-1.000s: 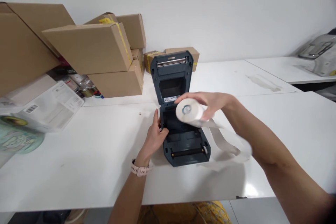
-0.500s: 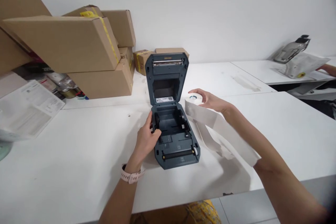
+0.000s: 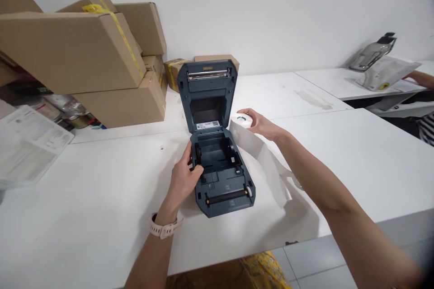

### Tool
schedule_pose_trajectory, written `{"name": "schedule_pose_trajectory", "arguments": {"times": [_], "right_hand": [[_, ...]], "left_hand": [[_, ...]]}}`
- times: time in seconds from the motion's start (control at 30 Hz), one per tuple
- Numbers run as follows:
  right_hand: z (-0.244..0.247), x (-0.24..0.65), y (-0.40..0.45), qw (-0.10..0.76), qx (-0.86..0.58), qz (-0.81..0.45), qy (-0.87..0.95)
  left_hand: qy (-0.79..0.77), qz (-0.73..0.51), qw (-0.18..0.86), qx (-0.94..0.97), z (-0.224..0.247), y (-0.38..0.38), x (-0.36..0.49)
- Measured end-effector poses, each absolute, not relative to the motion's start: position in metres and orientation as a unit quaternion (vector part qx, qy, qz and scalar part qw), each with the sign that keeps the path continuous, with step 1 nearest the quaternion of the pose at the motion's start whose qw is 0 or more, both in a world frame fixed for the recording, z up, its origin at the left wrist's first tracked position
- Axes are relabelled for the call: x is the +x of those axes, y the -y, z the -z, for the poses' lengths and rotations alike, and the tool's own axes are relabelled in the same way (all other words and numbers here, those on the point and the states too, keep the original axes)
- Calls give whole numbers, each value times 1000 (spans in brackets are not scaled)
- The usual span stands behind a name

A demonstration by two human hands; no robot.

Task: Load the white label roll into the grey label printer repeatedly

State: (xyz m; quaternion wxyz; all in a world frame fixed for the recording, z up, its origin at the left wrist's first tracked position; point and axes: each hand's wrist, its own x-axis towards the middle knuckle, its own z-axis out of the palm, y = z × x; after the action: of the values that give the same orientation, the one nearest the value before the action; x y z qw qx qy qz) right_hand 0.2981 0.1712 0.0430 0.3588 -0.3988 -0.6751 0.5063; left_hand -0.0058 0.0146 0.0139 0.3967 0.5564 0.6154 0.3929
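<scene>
A dark grey label printer [image 3: 220, 180] stands on the white table with its lid [image 3: 206, 95] raised, so the roller at the front and the hollow roll bay show. My left hand [image 3: 185, 178] grips the printer's left side, thumb over the rim and fingers along the outer wall. To the right of the printer, my right hand [image 3: 261, 124] is closed round a roll of white labels [image 3: 241, 120] with a green-ringed core. A loose strip of label paper [image 3: 267, 162] hangs from the roll and curls toward the table beneath my right forearm.
Cardboard boxes [image 3: 74, 54] are stacked at the back left, with papers in a clear sleeve [image 3: 30, 140] before them. On the right, a clear bottle [image 3: 373, 52] stands near a plastic packet [image 3: 389, 72] and another person's hand [image 3: 422, 79]. The table's front edge runs below the printer.
My right hand and the label roll sit slightly nearer the printer. The strip's loose end has swung down and left, away from my forearm. The whole view has shifted a little.
</scene>
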Motion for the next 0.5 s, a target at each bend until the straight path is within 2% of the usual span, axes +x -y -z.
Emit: {"name": "schedule_pose_trajectory", "arguments": {"times": [0.13,0.27,0.37,0.5], "right_hand": [[-30,291,-173,360,-428,-503,659],[-23,288,-171,317,-459,-506,658],[-29,305,-170,280,-428,-530,676],[-30,344,-163,330,-405,-549,653]], "left_hand": [[-619,-397,400,547,-15,-14,-5],[-616,-401,400,548,-13,-15,-6],[-612,-404,400,550,-9,-16,-8],[-605,-403,405,555,-8,-19,-11]]}}
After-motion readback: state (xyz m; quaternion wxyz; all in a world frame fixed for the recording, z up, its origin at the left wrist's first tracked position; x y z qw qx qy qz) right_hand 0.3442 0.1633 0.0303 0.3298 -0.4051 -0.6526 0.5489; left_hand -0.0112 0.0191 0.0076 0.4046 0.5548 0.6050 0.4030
